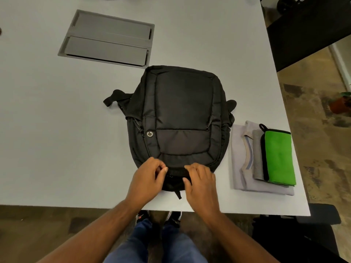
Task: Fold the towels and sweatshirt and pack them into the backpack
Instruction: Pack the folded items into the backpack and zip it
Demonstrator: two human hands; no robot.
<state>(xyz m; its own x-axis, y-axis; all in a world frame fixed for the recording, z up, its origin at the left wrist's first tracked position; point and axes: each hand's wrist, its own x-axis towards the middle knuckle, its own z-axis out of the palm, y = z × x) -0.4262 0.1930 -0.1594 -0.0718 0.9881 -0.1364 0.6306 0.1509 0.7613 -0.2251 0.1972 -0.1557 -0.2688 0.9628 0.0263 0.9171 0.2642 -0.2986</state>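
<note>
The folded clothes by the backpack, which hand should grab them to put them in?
Probably the right hand. The sweatshirt with the grey towel and green towel on top lies on its side of the backpack; the left hand would have to cross over.

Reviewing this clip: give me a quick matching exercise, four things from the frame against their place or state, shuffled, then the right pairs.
Things:
1. backpack
2. green towel
3. sweatshirt
4. grey hatch

Places or states:
A. bottom of the folded pile
B. set into the table, far left
C. lying flat, both hands at its near end
D. top of the folded pile

Pairs: 1-C, 2-D, 3-A, 4-B. The left hand and right hand curl on the backpack's near edge; the grey towel lies between sweatshirt and green towel.
</note>
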